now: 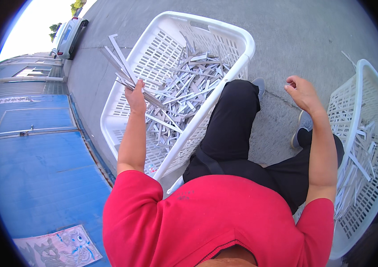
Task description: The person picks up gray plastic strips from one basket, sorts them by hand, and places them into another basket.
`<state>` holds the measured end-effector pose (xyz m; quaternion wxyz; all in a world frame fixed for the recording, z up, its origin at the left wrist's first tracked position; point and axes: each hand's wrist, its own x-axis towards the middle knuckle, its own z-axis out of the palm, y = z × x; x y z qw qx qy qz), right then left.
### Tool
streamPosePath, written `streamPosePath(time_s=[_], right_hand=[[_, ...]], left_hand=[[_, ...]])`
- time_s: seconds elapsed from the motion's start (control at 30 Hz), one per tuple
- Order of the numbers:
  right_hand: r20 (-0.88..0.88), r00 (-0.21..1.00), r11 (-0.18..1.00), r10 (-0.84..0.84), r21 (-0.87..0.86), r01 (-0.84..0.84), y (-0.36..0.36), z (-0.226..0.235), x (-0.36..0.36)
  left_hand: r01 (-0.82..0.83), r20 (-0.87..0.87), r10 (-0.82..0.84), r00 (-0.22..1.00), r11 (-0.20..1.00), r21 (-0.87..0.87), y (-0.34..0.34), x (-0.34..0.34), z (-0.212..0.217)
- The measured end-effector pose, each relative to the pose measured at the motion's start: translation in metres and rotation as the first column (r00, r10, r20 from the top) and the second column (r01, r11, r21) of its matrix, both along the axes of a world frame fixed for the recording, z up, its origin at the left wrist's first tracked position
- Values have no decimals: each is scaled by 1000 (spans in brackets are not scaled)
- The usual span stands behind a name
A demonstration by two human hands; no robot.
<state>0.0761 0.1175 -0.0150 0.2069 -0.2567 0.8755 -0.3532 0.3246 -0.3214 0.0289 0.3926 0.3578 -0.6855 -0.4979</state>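
Observation:
My left hand (136, 99) is closed round a bundle of thin whitish-grey strips (124, 66), above the left side of a large white plastic basket (247, 44). The strips fan out past the basket's rim at one end and point down into it at the other. Inside lies a loose heap of similar short strips (193, 86). Over the ground between two baskets, my right hand (303, 93) hangs with fingers loosely bent and a gap by the thumb. Nothing shows in it.
A second white basket (357, 111) with longer strips (358, 164) stands at my right. My black-trousered legs (231, 120) are between the baskets. Grey concrete ground (295, 40) spreads ahead. On the left are a blue metal door (38, 169) and a parked white car (69, 38).

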Motion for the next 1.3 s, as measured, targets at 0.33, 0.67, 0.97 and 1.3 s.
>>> streamPosePath(time_s=[0.33, 0.67, 0.97, 1.3], right_hand=[[-72, 997, 998, -41, 50, 45, 14, 14, 11], [393, 844, 702, -364, -480, 526, 38, 49, -19], [549, 836, 750, 27, -564, 346, 41, 34, -17], [360, 933, 943, 19, -317, 103, 4, 23, -15]], left_hand=[[230, -710, -3, 705, 947, 224, 66, -76, 101], [814, -678, -487, 550, 132, 566, 250, -195, 31], [695, -631, -324, 705, 142, 705, 263, -280, -17], [641, -515, -429, 742, 231, 732, 267, -284, -18]])
